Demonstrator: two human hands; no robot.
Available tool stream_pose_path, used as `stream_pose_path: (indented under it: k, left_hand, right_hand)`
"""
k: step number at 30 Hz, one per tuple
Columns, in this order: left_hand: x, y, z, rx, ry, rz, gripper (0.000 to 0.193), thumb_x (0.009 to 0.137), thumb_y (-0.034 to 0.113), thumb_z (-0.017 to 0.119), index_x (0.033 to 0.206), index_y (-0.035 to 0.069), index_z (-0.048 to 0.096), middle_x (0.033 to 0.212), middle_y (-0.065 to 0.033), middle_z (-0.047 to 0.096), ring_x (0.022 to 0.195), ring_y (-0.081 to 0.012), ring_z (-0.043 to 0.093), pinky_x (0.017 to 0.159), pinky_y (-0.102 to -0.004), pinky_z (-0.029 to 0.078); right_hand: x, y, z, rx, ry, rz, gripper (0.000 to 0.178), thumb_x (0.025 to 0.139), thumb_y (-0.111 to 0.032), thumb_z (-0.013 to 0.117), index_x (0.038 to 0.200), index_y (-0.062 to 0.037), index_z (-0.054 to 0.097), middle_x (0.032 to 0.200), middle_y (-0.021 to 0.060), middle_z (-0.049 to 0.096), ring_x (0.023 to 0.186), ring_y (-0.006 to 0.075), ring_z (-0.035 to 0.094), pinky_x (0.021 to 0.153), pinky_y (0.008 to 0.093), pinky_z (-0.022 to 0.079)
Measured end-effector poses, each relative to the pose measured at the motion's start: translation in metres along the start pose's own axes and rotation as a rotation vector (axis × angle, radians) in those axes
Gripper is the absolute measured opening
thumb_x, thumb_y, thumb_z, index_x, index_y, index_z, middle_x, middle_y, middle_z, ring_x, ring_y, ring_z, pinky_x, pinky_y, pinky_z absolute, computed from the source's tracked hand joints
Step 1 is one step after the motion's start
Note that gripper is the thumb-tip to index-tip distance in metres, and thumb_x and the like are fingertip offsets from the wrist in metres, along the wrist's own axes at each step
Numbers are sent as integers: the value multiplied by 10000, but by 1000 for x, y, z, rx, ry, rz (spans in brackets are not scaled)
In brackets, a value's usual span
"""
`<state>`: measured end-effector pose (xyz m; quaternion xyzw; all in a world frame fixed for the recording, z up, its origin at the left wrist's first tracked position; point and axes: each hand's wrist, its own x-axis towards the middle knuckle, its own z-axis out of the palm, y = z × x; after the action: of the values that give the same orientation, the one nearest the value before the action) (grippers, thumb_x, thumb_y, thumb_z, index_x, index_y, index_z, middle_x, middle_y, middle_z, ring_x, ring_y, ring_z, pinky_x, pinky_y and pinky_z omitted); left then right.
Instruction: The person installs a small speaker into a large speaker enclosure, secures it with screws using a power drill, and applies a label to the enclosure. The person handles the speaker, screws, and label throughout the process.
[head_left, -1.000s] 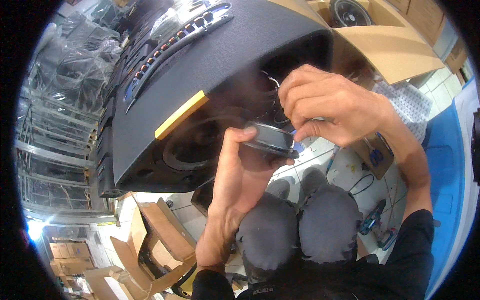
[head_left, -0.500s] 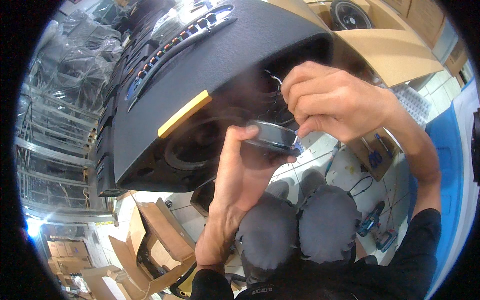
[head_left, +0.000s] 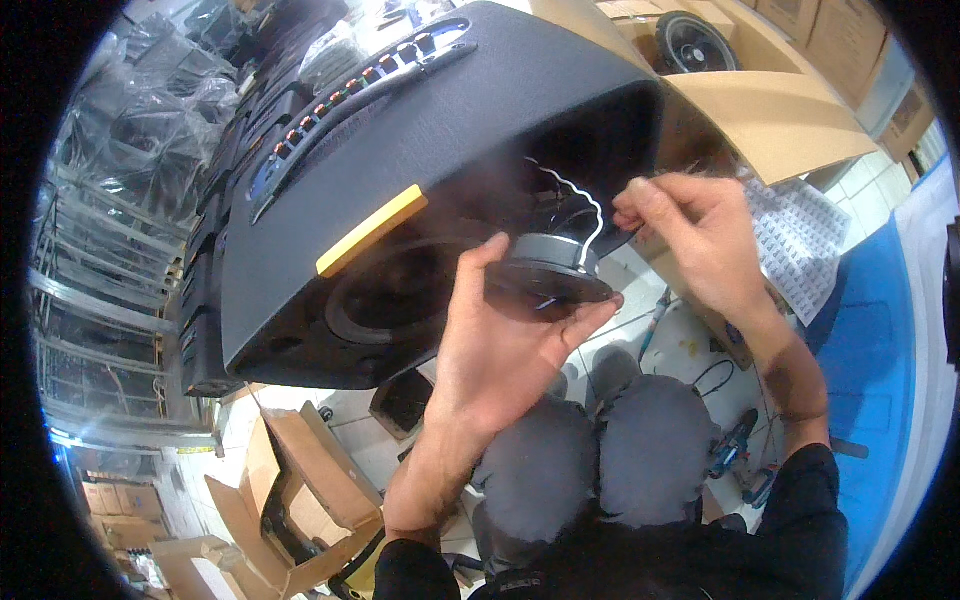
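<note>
My left hand (head_left: 500,345) is closed round the rim of a small round speaker (head_left: 550,262), its silvery magnet side facing up. A twisted white wire (head_left: 592,212) runs from the speaker's right side into the opening of a large black speaker cabinet (head_left: 480,110). Just right of that wire, my right hand (head_left: 695,225) has its thumb and fingers pinched together. Whatever sits in the pinch, perhaps a thin dark wire, is too small to make out. A larger round speaker (head_left: 385,295) is set in the cabinet's shaded face.
A yellow strip (head_left: 372,232) lies along the cabinet's edge. Another speaker (head_left: 695,42) rests in an open carton (head_left: 790,115) at the far right. Tools, including a cordless drill (head_left: 735,440), lie on the tiles. An opened cardboard box (head_left: 330,470) stands lower left.
My right hand has pulled back to the right, away from the speaker. The speaker has tilted in my left hand, and the white wire now shows joined to its side.
</note>
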<state>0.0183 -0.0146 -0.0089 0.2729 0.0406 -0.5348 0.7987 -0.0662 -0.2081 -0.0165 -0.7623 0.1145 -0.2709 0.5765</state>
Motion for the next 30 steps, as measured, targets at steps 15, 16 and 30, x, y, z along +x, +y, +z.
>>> stream_pose_path:
  k: [15,16,30]
  left_hand:
    - [24,-42,-1,-255,-271,31,580,979,527,563,1326,64,523,1294,-114,585,1273,-256,540,1160,-422,362]
    - [27,-44,0,-266,-300,57,584,980,538,558,1329,71,524,1298,-108,584,1290,-245,527,1165,-422,349]
    - [62,-71,6,-404,-383,60,809,943,741,400,1361,65,548,1382,-98,595,1283,-234,536,1134,-406,347]
  right_hand:
    - [-15,-19,4,85,56,129,536,1041,-359,565,1241,137,601,1144,187,704,1069,215,661,954,333,508]
    - [-27,-20,4,1,85,72,499,1037,-307,581,1274,132,582,1174,192,693,1093,219,654,967,340,506]
    - [-21,-26,-1,-682,26,-87,625,842,-181,821,1359,54,560,1121,203,707,994,240,690,847,339,547]
